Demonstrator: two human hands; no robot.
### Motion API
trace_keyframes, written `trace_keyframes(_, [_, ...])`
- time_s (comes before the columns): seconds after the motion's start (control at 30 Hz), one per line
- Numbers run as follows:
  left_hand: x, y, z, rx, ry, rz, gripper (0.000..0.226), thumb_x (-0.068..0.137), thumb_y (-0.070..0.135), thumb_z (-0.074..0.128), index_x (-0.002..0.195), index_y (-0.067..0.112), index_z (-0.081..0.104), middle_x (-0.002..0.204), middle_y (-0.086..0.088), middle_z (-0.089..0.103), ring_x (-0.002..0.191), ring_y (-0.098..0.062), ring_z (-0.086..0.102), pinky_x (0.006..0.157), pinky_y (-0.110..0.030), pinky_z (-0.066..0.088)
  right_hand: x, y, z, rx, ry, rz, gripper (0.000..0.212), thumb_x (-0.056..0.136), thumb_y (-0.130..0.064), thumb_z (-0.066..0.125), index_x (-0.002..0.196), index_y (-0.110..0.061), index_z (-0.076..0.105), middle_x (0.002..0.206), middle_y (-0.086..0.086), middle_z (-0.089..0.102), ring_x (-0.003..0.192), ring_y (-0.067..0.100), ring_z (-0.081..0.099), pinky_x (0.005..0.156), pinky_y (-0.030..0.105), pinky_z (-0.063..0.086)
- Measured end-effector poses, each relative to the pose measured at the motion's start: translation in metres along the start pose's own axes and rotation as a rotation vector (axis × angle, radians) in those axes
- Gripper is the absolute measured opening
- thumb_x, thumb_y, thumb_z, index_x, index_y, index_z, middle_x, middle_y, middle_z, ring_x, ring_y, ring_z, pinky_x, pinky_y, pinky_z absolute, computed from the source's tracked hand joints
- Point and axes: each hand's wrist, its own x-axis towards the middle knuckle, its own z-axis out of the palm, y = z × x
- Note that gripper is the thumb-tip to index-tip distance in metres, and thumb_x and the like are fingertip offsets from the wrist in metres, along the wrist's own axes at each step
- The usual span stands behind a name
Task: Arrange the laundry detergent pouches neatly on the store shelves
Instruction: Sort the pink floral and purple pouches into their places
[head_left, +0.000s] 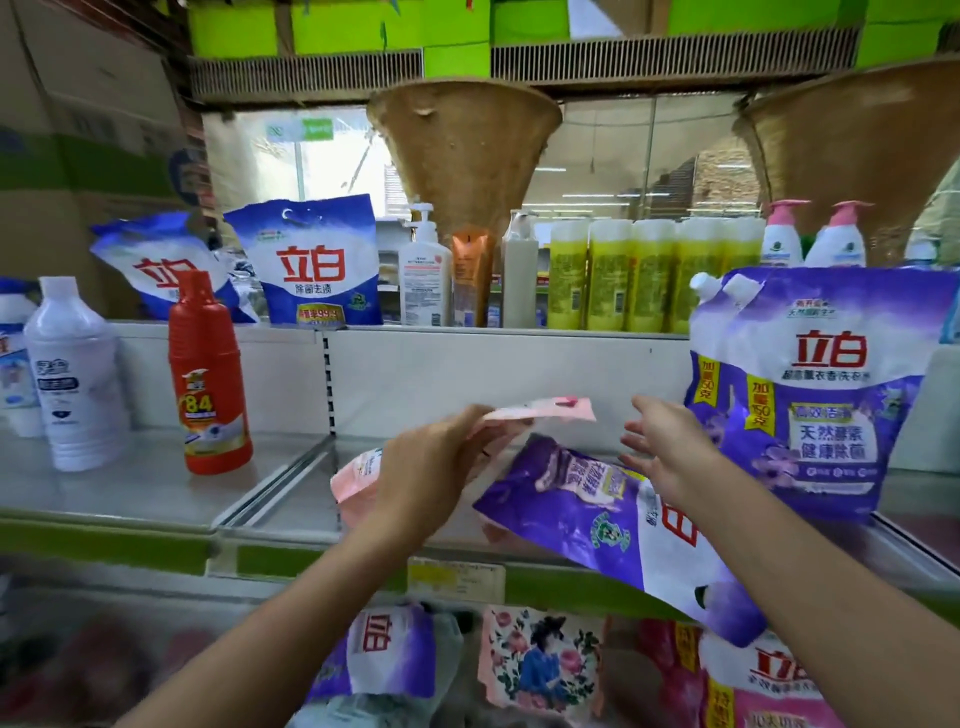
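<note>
The middle shelf (156, 488) is a pale, smooth metal deck with a green front strip, and it bears most of what matters here. At 3 o'clock on it stand the upright purple pouches (810, 395), glossy soft plastic with white spout caps at the top left corner, leaning back against the shelf wall. Just at 7 o'clock from them lies the fallen purple pouch (613, 525), flat and slanted, its lower end hanging over the shelf's front edge. The right hand (662, 447) hovers over its upper end with fingers (636, 431) spread and straight, gripping nothing; whether the palm touches the pouch I cannot tell. At 9 o'clock from that hand, the left hand (431, 467) pinches the pink pouch (358, 483) by its thin flat top seam, fingers (470, 418) curled on it, the soft bag sagging below toward the shelf.

On the upper shelf at 11 o'clock stand two blue-and-white bags (317, 260), crinkled, one upright and one tilted left. At 9 o'clock on the middle shelf stand a white ribbed bottle (72, 379) and a red bottle (208, 379), both hard plastic with screw caps. At 1 o'clock, a row of yellow bottles (639, 275) fills the upper shelf. Below, at 6 o'clock, more purple and pink pouches (384, 654) lie in the lower shelf.
</note>
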Motion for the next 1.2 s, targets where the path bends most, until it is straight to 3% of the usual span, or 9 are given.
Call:
trace_keyframes(0.13, [0.018, -0.014, -0.023, -0.378, 0.159, -0.328, 0.031, 0.097, 0.039, 0.046, 0.090, 0.019, 0.069, 0.068, 0.008, 0.072, 0.061, -0.018, 0.068, 0.050, -0.027, 0.051, 0.005, 0.006, 0.017, -0.028, -0.127, 0.049, 0.016, 0.100, -0.025, 0.049, 0.092, -0.011, 0.050, 0.104, 0.013, 0.050, 0.093, 0.025, 0.056, 0.100, 0.043, 0.044])
trace_keyframes(0.23, [0.027, -0.027, -0.045, -0.763, 0.251, -0.673, 0.034, 0.097, 0.037, 0.051, 0.073, 0.016, 0.062, 0.054, 0.010, 0.069, 0.047, -0.005, 0.066, 0.042, -0.018, 0.049, 0.001, 0.012, 0.033, -0.118, -0.228, 0.031, 0.024, 0.098, -0.023, 0.055, 0.112, -0.005, 0.051, 0.093, 0.009, 0.056, 0.076, 0.017, 0.057, 0.087, 0.039, 0.048])
trace_keyframes(0.33, [0.024, -0.047, -0.059, -0.938, 0.245, -0.827, 0.029, 0.090, 0.044, 0.057, 0.083, 0.016, 0.064, 0.081, -0.005, 0.075, 0.069, -0.020, 0.073, 0.063, -0.036, 0.060, -0.001, 0.014, 0.050, -0.306, -0.320, -0.100, 0.050, 0.088, -0.029, 0.068, 0.129, -0.006, 0.050, 0.120, 0.011, 0.059, 0.096, 0.017, 0.057, 0.086, 0.031, 0.043])
trace_keyframes(0.47, [0.018, -0.072, -0.063, -1.093, 0.196, -0.860, 0.031, 0.087, 0.045, 0.059, 0.097, 0.016, 0.065, 0.095, -0.009, 0.076, 0.088, -0.029, 0.073, 0.075, -0.044, 0.060, -0.005, 0.018, 0.078, -0.445, -0.586, -0.192, 0.074, 0.078, -0.023, 0.079, 0.141, -0.008, 0.043, 0.137, 0.007, 0.053, 0.123, 0.018, 0.051, 0.101, 0.029, 0.041])
trace_keyframes(0.57, [0.014, -0.086, -0.064, -1.163, 0.147, -0.887, 0.043, 0.079, 0.050, 0.060, 0.104, 0.015, 0.064, 0.099, -0.009, 0.075, 0.090, -0.026, 0.073, 0.070, -0.040, 0.061, -0.012, 0.025, 0.102, -0.409, -0.754, -0.160, 0.077, 0.070, -0.009, 0.084, 0.137, -0.007, 0.045, 0.129, 0.005, 0.061, 0.118, 0.016, 0.058, 0.105, 0.033, 0.044])
trace_keyframes(0.8, [-0.011, -0.102, -0.059, -1.198, -0.125, -0.831, 0.075, 0.049, 0.025, 0.092, 0.115, 0.011, 0.058, 0.108, -0.013, 0.073, 0.098, -0.033, 0.070, 0.075, -0.044, 0.059, -0.015, 0.043, 0.131, -0.214, -0.726, -0.109, 0.068, 0.071, 0.008, 0.078, 0.127, -0.011, 0.045, 0.120, 0.010, 0.065, 0.114, 0.026, 0.061, 0.101, 0.045, 0.049])
trace_keyframes(0.93, [-0.019, -0.093, -0.051, -1.153, 0.031, -0.861, 0.056, 0.066, 0.007, 0.079, 0.118, 0.007, 0.059, 0.109, -0.014, 0.072, 0.097, -0.033, 0.071, 0.082, -0.051, 0.057, -0.014, 0.044, 0.137, -0.237, -0.689, -0.141, 0.072, 0.074, 0.007, 0.076, 0.135, -0.011, 0.044, 0.123, 0.008, 0.062, 0.118, 0.028, 0.058, 0.100, 0.044, 0.049])
trace_keyframes(1.07, [-0.020, -0.071, -0.042, -1.028, 0.307, -0.892, 0.031, 0.072, 0.006, 0.079, 0.099, 0.011, 0.064, 0.097, -0.010, 0.075, 0.084, -0.027, 0.074, 0.069, -0.045, 0.060, -0.026, 0.043, 0.148, -0.490, -0.412, -0.332, 0.082, 0.075, -0.015, 0.081, 0.144, -0.017, 0.037, 0.137, 0.008, 0.050, 0.121, 0.027, 0.053, 0.101, 0.044, 0.047])
trace_keyframes(1.2, [-0.021, -0.040, -0.029, -0.931, 0.427, -0.883, 0.021, 0.079, 0.031, 0.073, 0.095, 0.019, 0.068, 0.094, -0.006, 0.075, 0.080, -0.019, 0.074, 0.063, -0.033, 0.059, -0.059, 0.040, 0.137, -0.369, -0.810, -0.240, 0.067, 0.073, 0.007, 0.076, 0.128, -0.019, 0.048, 0.104, -0.005, 0.064, 0.082, 0.000, 0.064, 0.072, 0.017, 0.055])
